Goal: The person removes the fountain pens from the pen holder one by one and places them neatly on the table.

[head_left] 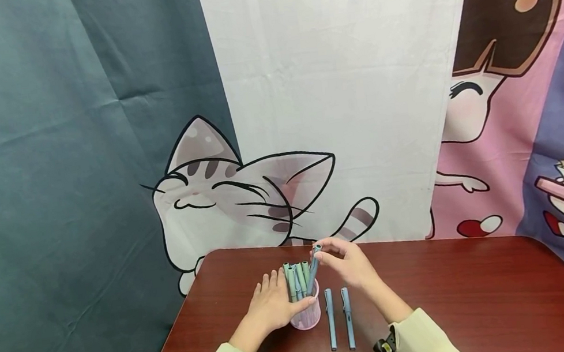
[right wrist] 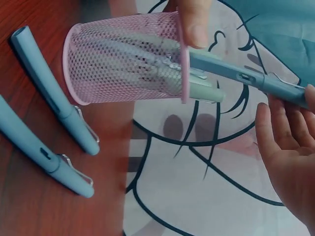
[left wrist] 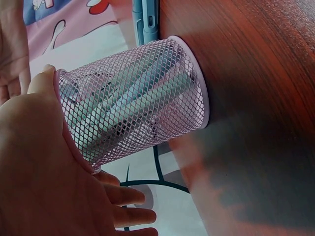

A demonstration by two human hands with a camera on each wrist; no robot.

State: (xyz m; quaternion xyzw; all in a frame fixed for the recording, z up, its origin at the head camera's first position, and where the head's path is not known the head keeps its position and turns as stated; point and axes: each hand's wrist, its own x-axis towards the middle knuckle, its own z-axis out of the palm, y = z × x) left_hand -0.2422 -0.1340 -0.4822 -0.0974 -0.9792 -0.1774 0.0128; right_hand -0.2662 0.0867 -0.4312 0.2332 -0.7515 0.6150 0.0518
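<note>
A pink mesh pen holder (head_left: 306, 319) stands upright on the table, holding several green and blue pens (left wrist: 142, 83). My left hand (head_left: 269, 305) rests against its rim, the thumb across the near side and the other fingers stretched out straight along the left. Between thumb and fingertips, my right hand (head_left: 350, 264) pinches the upper end of a blue pen (right wrist: 231, 72). That pen leans to the right, its lower part inside the holder. To the holder's right, two blue pens, one nearer (head_left: 331, 321) and one farther off (head_left: 349, 319), lie side by side with their clips at the far end.
The reddish-brown wooden table (head_left: 463, 295) reaches back to a hanging cloth backdrop (head_left: 344, 76) printed with cartoon figures. A dark curtain-like cloth (head_left: 54, 196) hangs along the left side. Both wrists carry small black devices, one beside the right sleeve (head_left: 426, 339).
</note>
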